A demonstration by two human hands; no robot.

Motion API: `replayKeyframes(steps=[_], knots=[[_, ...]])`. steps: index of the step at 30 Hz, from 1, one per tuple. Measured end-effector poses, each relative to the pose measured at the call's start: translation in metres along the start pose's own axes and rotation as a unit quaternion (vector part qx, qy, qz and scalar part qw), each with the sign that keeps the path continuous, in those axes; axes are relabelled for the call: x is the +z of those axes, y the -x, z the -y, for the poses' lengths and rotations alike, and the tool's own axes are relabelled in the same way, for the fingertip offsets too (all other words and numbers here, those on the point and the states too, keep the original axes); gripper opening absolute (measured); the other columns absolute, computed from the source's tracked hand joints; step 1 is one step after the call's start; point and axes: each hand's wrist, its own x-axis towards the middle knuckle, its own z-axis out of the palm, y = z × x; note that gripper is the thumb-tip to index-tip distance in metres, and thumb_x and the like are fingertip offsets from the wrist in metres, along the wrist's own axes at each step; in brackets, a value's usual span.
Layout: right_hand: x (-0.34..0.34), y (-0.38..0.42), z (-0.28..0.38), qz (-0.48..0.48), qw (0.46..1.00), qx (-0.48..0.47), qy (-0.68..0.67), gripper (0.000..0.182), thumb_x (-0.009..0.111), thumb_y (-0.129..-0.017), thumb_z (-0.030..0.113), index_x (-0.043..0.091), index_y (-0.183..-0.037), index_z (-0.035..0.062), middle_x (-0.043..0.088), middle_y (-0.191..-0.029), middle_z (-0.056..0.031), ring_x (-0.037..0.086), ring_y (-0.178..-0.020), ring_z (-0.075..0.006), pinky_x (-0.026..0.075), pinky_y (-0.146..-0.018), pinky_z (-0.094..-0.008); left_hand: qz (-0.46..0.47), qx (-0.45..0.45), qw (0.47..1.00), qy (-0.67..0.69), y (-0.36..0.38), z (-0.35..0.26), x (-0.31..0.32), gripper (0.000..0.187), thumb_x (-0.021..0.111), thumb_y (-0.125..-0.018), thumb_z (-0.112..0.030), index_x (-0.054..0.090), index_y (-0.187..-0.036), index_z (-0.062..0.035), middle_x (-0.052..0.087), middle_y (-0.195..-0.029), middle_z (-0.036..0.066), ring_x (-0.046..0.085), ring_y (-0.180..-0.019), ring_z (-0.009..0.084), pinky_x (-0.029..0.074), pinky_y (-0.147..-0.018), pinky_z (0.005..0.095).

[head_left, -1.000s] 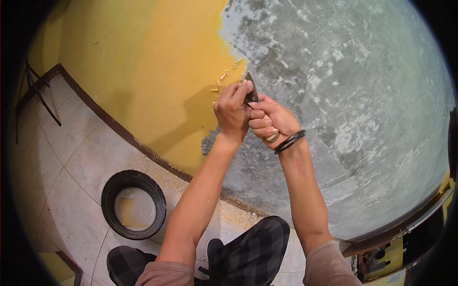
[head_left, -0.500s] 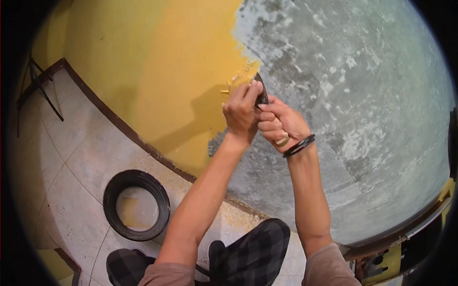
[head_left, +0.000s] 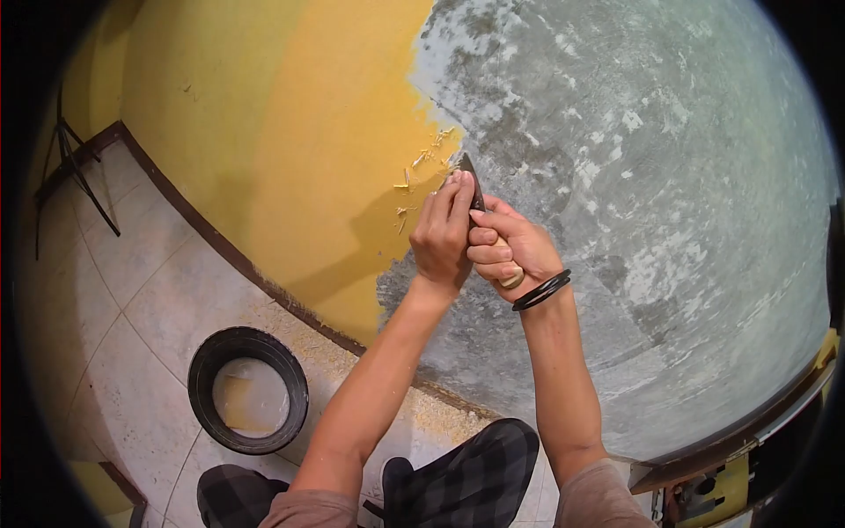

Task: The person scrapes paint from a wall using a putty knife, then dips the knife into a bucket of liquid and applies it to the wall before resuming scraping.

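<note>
My right hand (head_left: 518,246) is wrapped around the pale wooden handle of a scraper, whose end shows below the fist. The scraper's dark blade (head_left: 469,169) points up against the wall. Fingers of my left hand (head_left: 442,236) press together on the blade from its left side. The blade tip meets the ragged border between yellow paint (head_left: 290,150) and bare grey, white-flecked wall (head_left: 634,194). Curled paint shavings (head_left: 421,157) cling to the yellow surface just left of the tip.
A round black bucket (head_left: 201,387) holding cloudy liquid stands on the pale tiled floor (head_left: 132,352) at lower left. Crumbs of paint (head_left: 440,418) lie along the brown skirting (head_left: 211,231). Thin black legs of a stand (head_left: 79,167) are at far left.
Both hands and the scraper have moved slightly down and left in view. More shavings show on the yellow paint, and the wall border near the blade looks more bared.
</note>
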Motion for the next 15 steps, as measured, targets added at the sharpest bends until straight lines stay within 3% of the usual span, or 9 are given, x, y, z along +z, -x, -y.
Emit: replayKeyframes(steps=[4,6,10,13,15], knots=[[0.006,-0.004,0.008,-0.009,1.000,-0.024,-0.003,0.018,0.046,-0.093,0.005,0.046,-0.110,0.0109,0.043,-0.064,0.0009,0.034,-0.040,-0.0028,0.025,-0.029,-0.0169,0.009,0.049,0.998,-0.037,-0.019,0.005,0.004,0.034,0.061,-0.079,-0.016,0.061,-0.109,0.0013,0.064,-0.099,0.012,0.064,-0.086,0.0286,0.054,-0.070,0.0342],[0.008,-0.011,0.016,0.025,1.000,0.013,-0.008,0.018,0.044,-0.093,0.006,0.045,-0.110,0.0105,0.043,-0.064,0.0010,0.035,-0.041,-0.0028,0.025,-0.030,-0.0170,0.018,0.026,0.999,-0.034,-0.026,0.005,0.001,0.034,0.061,-0.078,-0.015,0.061,-0.108,0.0016,0.064,-0.098,0.013,0.064,-0.085,0.0288,0.054,-0.069,0.0340],[0.024,0.005,0.013,-0.045,0.999,-0.014,0.009,0.019,0.042,-0.093,0.004,0.045,-0.110,0.0091,0.042,-0.062,0.0013,0.035,-0.040,-0.0025,0.026,-0.029,-0.0170,0.014,0.007,1.000,-0.017,-0.024,-0.004,-0.002,0.031,0.059,-0.081,-0.017,0.062,-0.105,0.0019,0.064,-0.094,0.015,0.063,-0.081,0.0296,0.053,-0.067,0.0351],[0.019,-0.005,0.020,0.015,1.000,0.011,-0.004,0.019,0.043,-0.092,0.003,0.045,-0.110,0.0092,0.042,-0.062,0.0008,0.035,-0.040,-0.0026,0.025,-0.028,-0.0167,-0.017,0.023,1.000,-0.011,-0.027,0.002,0.007,0.031,0.056,-0.083,-0.020,0.062,-0.104,0.0017,0.064,-0.092,0.016,0.063,-0.079,0.0311,0.053,-0.067,0.0365],[0.019,-0.002,0.022,-0.022,1.000,0.009,-0.001,0.018,0.043,-0.092,0.003,0.045,-0.109,0.0092,0.042,-0.062,0.0003,0.034,-0.040,-0.0026,0.025,-0.028,-0.0164,0.021,0.001,0.999,-0.040,-0.028,-0.003,0.004,0.028,0.062,-0.077,-0.009,0.060,-0.101,0.0033,0.063,-0.094,0.014,0.063,-0.080,0.0288,0.054,-0.065,0.0337]])
